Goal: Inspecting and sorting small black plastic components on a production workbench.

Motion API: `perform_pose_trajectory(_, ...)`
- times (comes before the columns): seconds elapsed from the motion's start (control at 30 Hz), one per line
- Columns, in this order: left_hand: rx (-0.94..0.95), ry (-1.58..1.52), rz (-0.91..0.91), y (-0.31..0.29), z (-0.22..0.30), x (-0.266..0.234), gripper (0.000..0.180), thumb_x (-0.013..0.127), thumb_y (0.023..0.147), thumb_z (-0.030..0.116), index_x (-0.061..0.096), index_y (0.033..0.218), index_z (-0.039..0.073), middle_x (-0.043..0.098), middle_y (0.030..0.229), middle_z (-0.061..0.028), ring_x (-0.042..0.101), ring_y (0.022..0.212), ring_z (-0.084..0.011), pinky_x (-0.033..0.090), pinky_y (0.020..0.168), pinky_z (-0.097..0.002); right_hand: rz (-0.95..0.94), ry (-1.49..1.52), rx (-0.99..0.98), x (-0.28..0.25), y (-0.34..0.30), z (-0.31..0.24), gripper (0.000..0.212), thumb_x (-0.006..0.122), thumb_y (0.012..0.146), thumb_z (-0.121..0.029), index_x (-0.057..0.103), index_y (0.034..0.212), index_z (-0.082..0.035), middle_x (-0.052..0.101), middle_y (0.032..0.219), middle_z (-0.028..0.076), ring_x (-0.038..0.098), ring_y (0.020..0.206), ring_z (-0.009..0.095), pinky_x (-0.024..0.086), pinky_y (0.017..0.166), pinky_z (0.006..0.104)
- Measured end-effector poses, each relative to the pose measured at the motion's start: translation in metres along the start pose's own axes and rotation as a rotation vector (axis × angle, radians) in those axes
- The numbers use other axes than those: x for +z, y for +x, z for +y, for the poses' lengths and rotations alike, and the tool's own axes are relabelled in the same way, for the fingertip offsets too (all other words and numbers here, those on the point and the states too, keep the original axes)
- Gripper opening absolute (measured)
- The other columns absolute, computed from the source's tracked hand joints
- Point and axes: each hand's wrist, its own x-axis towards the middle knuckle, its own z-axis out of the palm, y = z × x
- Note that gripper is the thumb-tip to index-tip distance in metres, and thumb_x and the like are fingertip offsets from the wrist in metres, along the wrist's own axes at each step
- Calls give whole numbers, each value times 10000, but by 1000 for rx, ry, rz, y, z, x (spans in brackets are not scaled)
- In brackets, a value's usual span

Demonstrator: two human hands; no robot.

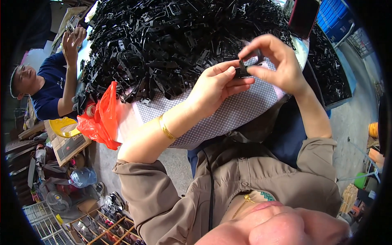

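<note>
A small black plastic part (241, 72) is held up between my two hands, over the near edge of the table. My left hand (216, 83) grips it between thumb and fingers, palm turned inward. From the other side my right hand (281, 67) pinches at it with a bent index finger and thumb. A thin upright piece of the part rises toward the right index fingertip; its finer shape is too small to make out. Beyond my hands lies a big heap of similar black plastic parts (163, 45).
A dotted grey cloth (192, 118) covers the near table edge. A red plastic bag (102, 118) hangs at the left corner; a phone (303, 18) stands at the far right. More black parts fill a container (330, 73) at right. A co-worker (51, 83) handles something at far left.
</note>
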Motion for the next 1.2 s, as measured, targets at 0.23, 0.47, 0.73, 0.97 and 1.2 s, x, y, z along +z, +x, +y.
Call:
perform_pose_trajectory(0.23,50,56,17,3,-8,0,328,387,963,118,433,1246,-41,545,1136,-156,597,993,-245,508,895,-363,21,-174,21,0,-25,10,321,723,708,-18,578,994,-22,640,1010,93,603,1000,215,433,935,345)
perform_pose_trajectory(0.47,56,105,26,2,-8,-1,331,436,947,103,437,1250,-31,544,1134,-146,603,960,-216,515,886,-340,25,-424,-192,3,-24,12,351,746,674,-39,570,977,-62,670,981,76,613,1008,254,389,971,419)
perform_pose_trajectory(0.73,260,342,-18,-3,-4,2,428,627,823,25,489,1227,-10,603,1058,-101,603,939,-157,512,850,-292,56,-357,-272,9,-28,15,401,745,683,-42,542,1028,-50,592,1117,162,577,1044,278,430,923,369)
perform_pose_trajectory(0.97,310,595,-3,-13,4,5,486,649,815,44,464,1262,-10,585,1117,-70,562,922,-79,481,824,-224,-44,83,259,1,-37,0,290,644,841,-157,588,1044,43,614,922,84,584,862,129,461,772,235)
perform_pose_trajectory(1.2,334,781,-108,-12,21,14,496,627,830,36,431,1284,-10,568,1159,-100,561,949,-107,483,838,-245,114,-91,192,4,-40,-5,204,617,853,-118,593,962,53,609,848,54,570,766,101,452,690,220)
